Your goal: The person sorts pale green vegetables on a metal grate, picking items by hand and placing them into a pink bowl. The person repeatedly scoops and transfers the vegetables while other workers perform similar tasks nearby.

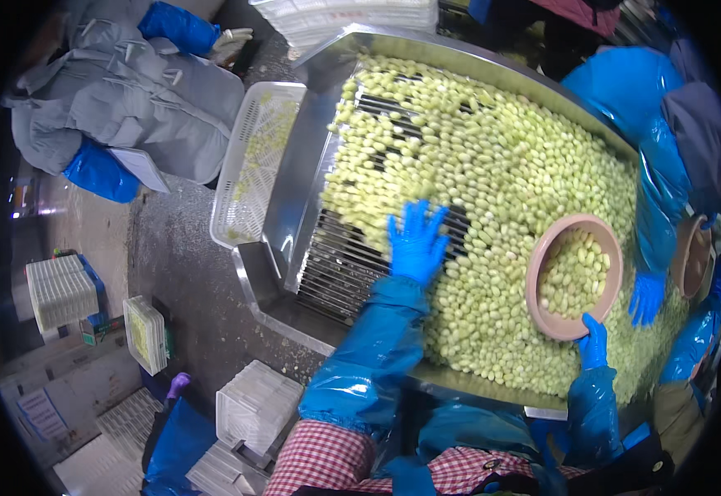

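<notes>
A broad layer of pale green oval fruits (509, 155) covers a metal sorting table with a slatted grate (342, 266). My left hand (418, 242), in a blue glove, lies palm down with fingers spread against the fruits beside bare slats and grips nothing. With my right hand (594, 341), also blue-gloved, I hold the near rim of a pink round bowl (535, 279). The bowl is tilted above the fruits and has similar fruits inside. Blue plastic sleeves cover both my forearms.
A co-worker's gloved hand (647, 299) is over the fruits to the right of the bowl. Another bowl (690, 255) stands at the far right. A white perforated tray (227, 186) adjoins the metal chute (298, 173). Stacked plastic crates (255, 409) stand lower left; a person in grey (143, 105) is upper left.
</notes>
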The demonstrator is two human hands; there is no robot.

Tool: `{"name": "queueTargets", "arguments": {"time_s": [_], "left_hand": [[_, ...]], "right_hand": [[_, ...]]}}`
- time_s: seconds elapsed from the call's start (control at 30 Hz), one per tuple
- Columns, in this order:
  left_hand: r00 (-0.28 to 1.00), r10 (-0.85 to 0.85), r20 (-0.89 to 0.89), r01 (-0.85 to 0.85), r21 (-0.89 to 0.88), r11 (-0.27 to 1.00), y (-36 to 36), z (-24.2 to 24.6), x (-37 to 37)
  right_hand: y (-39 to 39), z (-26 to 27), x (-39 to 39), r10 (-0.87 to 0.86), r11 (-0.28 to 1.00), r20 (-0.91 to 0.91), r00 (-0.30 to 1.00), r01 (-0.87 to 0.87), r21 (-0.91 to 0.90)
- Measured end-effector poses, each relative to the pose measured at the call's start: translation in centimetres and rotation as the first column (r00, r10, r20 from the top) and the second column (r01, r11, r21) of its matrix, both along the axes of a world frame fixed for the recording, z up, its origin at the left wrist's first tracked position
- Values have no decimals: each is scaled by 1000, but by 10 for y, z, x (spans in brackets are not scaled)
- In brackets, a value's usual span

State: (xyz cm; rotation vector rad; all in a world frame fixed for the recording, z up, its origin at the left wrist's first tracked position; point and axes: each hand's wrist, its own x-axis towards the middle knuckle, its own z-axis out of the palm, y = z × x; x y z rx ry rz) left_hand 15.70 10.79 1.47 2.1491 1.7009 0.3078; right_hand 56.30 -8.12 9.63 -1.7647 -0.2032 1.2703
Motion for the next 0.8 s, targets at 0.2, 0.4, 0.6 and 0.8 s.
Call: {"name": "queueTargets", "arguments": {"time_s": [0.2,0.4,0.6,0.8], "left_hand": [[995,-78,-65,67,-152,986,-46,16,11],[975,-209,73,218,-159,963,-82,58,72],[864,-80,497,21,121,992,66,24,110],[942,64,329,-8,-169,986,100,5,121]], "right_hand": [[-83,-24,-3,-92,996,-354,931,89,-24],[-144,-32,-43,153,955,-20,988,-153,-253],[-127,7,-82,139,967,35,990,-128,-219],[-62,70,-108,368,928,176,913,-372,-9]]}}
